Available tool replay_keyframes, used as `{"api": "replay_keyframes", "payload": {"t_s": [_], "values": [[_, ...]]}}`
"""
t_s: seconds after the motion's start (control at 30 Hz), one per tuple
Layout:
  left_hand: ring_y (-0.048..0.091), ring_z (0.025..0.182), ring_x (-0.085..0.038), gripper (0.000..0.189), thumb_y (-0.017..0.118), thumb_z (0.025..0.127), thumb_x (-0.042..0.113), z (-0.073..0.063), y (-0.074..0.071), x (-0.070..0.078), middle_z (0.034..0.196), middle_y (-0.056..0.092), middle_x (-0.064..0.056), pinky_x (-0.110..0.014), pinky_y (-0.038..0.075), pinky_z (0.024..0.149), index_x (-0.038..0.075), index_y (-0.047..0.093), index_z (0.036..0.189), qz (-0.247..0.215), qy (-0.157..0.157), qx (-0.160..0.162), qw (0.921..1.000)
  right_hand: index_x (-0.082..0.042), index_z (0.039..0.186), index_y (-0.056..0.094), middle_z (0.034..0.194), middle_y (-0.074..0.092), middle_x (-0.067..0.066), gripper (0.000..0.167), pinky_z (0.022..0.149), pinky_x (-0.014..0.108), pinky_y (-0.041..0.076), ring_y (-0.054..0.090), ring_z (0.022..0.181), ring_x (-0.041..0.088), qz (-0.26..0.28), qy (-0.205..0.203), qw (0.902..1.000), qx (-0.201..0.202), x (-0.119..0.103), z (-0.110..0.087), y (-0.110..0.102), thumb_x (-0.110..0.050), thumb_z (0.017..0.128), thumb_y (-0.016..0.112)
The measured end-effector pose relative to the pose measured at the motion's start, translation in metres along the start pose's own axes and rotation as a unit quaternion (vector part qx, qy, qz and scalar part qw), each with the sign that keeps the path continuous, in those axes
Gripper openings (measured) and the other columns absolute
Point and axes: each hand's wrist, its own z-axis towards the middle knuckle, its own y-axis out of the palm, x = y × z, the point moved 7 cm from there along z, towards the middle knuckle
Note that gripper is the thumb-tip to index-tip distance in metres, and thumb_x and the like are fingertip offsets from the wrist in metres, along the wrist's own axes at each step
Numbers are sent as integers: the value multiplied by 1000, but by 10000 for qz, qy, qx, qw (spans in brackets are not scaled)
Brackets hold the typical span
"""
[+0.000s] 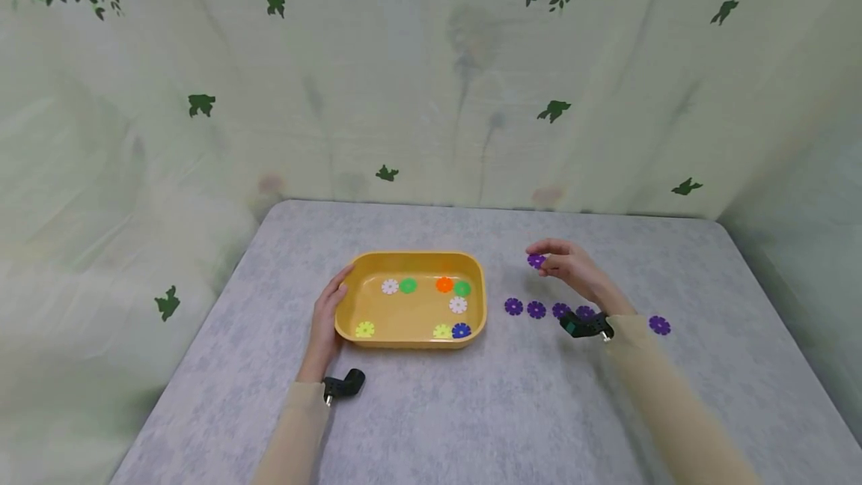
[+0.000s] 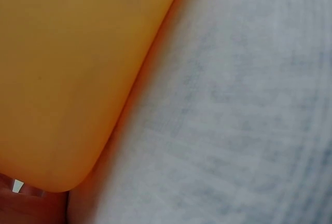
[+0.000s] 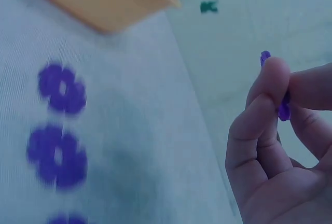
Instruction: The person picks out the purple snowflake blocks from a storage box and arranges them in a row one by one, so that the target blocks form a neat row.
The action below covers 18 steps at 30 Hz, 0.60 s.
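Note:
My right hand [image 1: 569,269] pinches a purple flower-shaped disc [image 1: 536,261] between thumb and fingertips, raised over the table to the right of the tray. In the right wrist view that disc [image 3: 284,111] shows edge-on between the fingertips. A yellow tray [image 1: 404,344] stands left of it, and my left hand [image 1: 326,320] holds its left side near the rim. Inside the tray lie several flower discs: white [image 1: 390,287], green [image 1: 408,286], orange [image 1: 444,285], yellow [image 1: 365,329] and blue [image 1: 461,330]. The left wrist view shows mostly the tray's outer wall [image 2: 78,79].
Purple discs [image 1: 514,307] lie in a row on the table right of the tray, partly hidden by the right wrist camera. Another purple disc [image 1: 660,325] lies farther right. A printed curtain [image 1: 431,96] hangs behind the grey table [image 1: 431,425].

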Motion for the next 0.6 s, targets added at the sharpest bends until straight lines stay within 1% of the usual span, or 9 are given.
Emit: {"api": "replay_keyframes", "payload": {"t_s": [0.1,0.17,0.3,0.4,0.43,0.5,0.6], "values": [[32,136,-12,42,40,104,23,0,0,-1,149,38,-1,-26,29,110,9,43,144,73,6,-13,10000,18,125,45,115,57,7,33,82,23,52,58,91,19,-35,-79,9999,63,10,-18,-23,4,95,45],[32,136,-13,42,41,104,23,0,0,-1,149,39,-1,-26,29,110,8,44,144,69,31,-15,10000,18,128,42,121,54,12,36,84,22,52,60,94,18,-162,-46,9998,113,17,-31,-37,2,96,47],[33,136,-13,42,41,104,22,0,1,0,148,39,-2,-26,30,110,8,45,143,39,66,23,10000,16,134,38,133,43,26,45,86,18,49,61,98,12,-504,179,9982,280,31,-56,-64,-7,98,51],[33,136,-13,41,41,104,22,1,1,0,148,40,-2,-26,30,109,8,45,143,60,68,54,9999,13,136,36,133,41,30,49,86,16,48,62,97,8,-778,319,9953,479,40,-75,-84,-14,99,53],[33,136,-13,41,41,104,21,1,1,0,148,40,-2,-26,29,110,8,45,143,72,66,44,9999,13,136,36,131,44,29,50,85,15,48,62,97,7,-881,328,9941,544,43,-81,-91,-15,99,53],[33,136,-14,41,41,104,21,1,1,0,148,40,-2,-27,29,110,7,44,143,92,49,57,9999,12,135,37,124,52,22,48,84,15,49,63,95,7,-993,349,9922,668,47,-93,-104,-16,99,53],[33,136,-14,41,40,104,20,1,0,0,148,39,-3,-29,28,111,6,44,143,54,43,81,9999,10,131,41,112,59,9,41,81,18,52,64,92,9,-852,270,9932,747,51,-110,-120,-12,99,52]]}}
